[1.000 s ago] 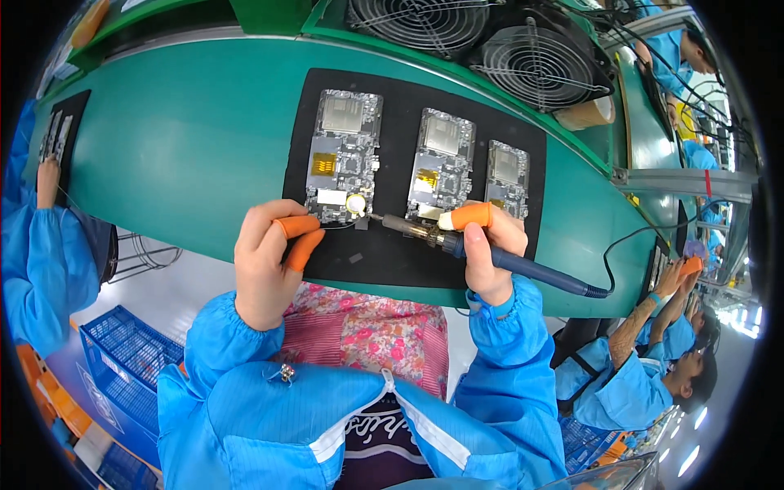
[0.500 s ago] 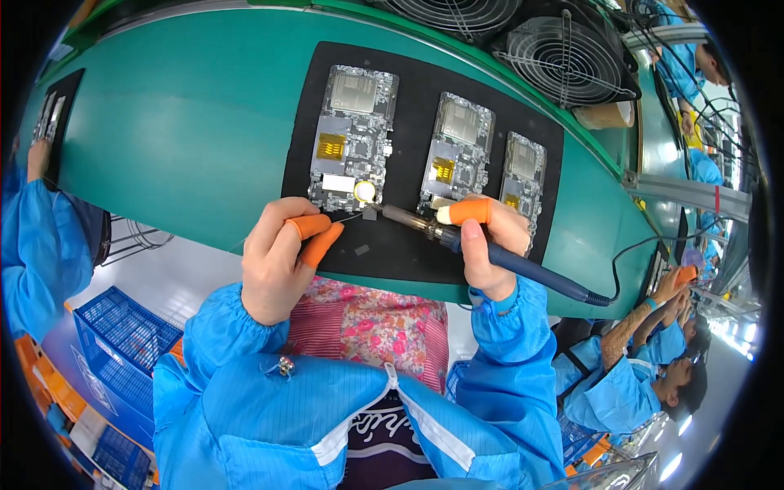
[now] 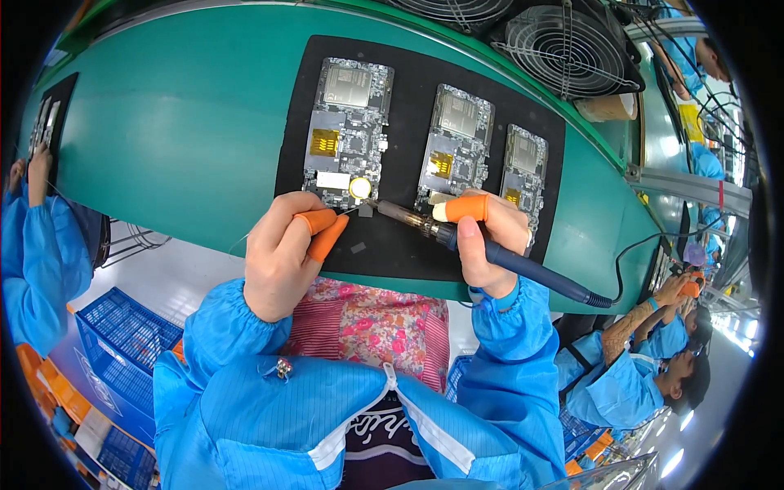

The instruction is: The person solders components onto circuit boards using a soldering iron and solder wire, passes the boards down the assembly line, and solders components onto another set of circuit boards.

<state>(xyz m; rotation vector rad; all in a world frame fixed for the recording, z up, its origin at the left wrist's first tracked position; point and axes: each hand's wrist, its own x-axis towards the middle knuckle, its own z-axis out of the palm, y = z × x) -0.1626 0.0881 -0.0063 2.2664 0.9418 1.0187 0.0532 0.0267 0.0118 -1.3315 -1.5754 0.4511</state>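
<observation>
My left hand (image 3: pixel 282 249), orange cots on two fingers, pinches a thin solder wire (image 3: pixel 350 210) just below the leftmost circuit board (image 3: pixel 349 131). In my right hand (image 3: pixel 494 245) is a soldering iron (image 3: pixel 523 265) with a dark blue handle, held like a pen. Its metal tip points left to the board's lower right corner, close to the wire's end; whether they touch cannot be made out. Near that corner sits a round yellow-rimmed part (image 3: pixel 360 188), with a white block (image 3: pixel 333 180) beside it. The right hand partly covers the middle board (image 3: pixel 456 139).
All three boards, including the rightmost one (image 3: pixel 524 155), lie on a black mat (image 3: pixel 408 253) on the green bench (image 3: pixel 196 122). Fans (image 3: pixel 567 51) stand along the far edge. The iron's cord (image 3: pixel 618 269) runs off right. Co-workers sit at both sides; blue crates (image 3: pixel 122 335) stand lower left.
The mat's left part and leftmost board appear slightly farther up and left. The iron's tip and my left fingertips have shifted slightly upward. Both grips are the same.
</observation>
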